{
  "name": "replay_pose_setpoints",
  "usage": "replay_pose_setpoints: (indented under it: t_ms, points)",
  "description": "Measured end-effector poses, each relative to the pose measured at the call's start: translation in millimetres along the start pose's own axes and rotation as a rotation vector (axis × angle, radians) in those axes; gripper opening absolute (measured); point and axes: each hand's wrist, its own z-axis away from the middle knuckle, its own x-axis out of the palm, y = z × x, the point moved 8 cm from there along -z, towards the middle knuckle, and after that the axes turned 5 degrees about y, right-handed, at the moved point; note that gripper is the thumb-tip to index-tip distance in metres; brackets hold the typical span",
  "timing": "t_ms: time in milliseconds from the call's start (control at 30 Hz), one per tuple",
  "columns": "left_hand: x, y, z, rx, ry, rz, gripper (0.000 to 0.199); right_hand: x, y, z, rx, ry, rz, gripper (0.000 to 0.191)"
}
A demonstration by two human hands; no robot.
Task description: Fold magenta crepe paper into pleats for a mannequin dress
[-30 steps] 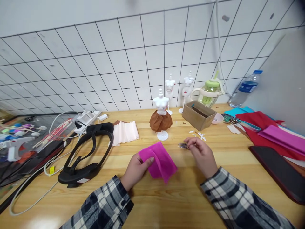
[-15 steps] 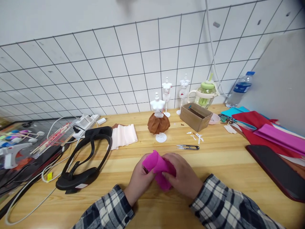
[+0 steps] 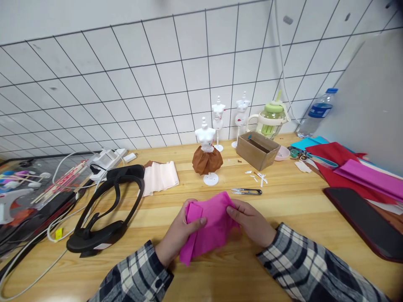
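Note:
A bright pink cloth (image 3: 212, 224) is spread between my two hands above the table, with a folded strip along its left side. My left hand (image 3: 179, 230) grips that left side, thumb on top. At the upper right edge, my right hand (image 3: 252, 220) pinches the cloth between thumb and fingers. Beyond them stands a small white mannequin (image 3: 205, 138) wearing a puffy brown skirt (image 3: 207, 161). Black-handled thread snips (image 3: 247, 191) lie just behind the cloth.
Two more mannequins (image 3: 218, 115) stand near the wall, beside a cardboard box (image 3: 258, 152) and a green-lidded cup (image 3: 273, 117). A black headset (image 3: 103, 239) and pale cloth (image 3: 161, 177) lie left. A dark phone-like slab (image 3: 365, 222) and red fabric (image 3: 330, 161) lie right.
My hands have moved apart, and the bunched pink cloth is now opened out wider between them. The view has shifted slightly.

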Motion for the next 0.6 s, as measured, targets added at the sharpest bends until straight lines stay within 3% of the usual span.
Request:
replay_pose_setpoints:
  t_ms: [100,167,233,267,300,367,433,533,600]
  points:
    - [-15.3,8.0,-6.0,0.057,0.125,-0.003,0.042,-16.9,-6.9,0.9,0.054,0.081,-0.118,0.042]
    - [-26.2,19.4,-9.0,0.108,0.135,0.085,0.036,-32.5,-11.2,1.1,0.091,0.124,-0.18,0.043]
    - [-30.9,29.5,-9.2,0.096,0.015,0.116,0.03,-50.5,-14.3,-0.4,0.096,0.18,-0.178,0.044]
    - [-25.8,27.7,-6.6,0.004,-0.141,0.058,0.024,-59.1,-15.5,-2.0,0.08,0.213,-0.133,0.043]
    - [-19.6,23.2,-0.1,-0.106,-0.315,-0.026,0.028,-65.8,-16.5,-4.4,0.052,0.237,-0.051,0.041]
    - [-13.2,18.3,14.5,-0.244,-0.543,-0.113,0.058,-67.9,-17.0,-11.9,-0.016,0.228,0.176,0.034]
    - [-6.1,18.3,19.7,-0.267,-0.599,-0.091,0.073,-57.1,-13.7,-21.8,-0.067,0.169,0.368,0.029]
    - [19.0,9.9,18.5,-0.247,-0.629,-0.09,0.073,-35.6,-10.2,-36.4,-0.126,0.084,0.587,0.029]
    - [32.8,2.4,11.8,-0.185,-0.586,-0.131,0.067,-33.6,-17.0,-41.7,-0.208,0.097,0.712,0.027]
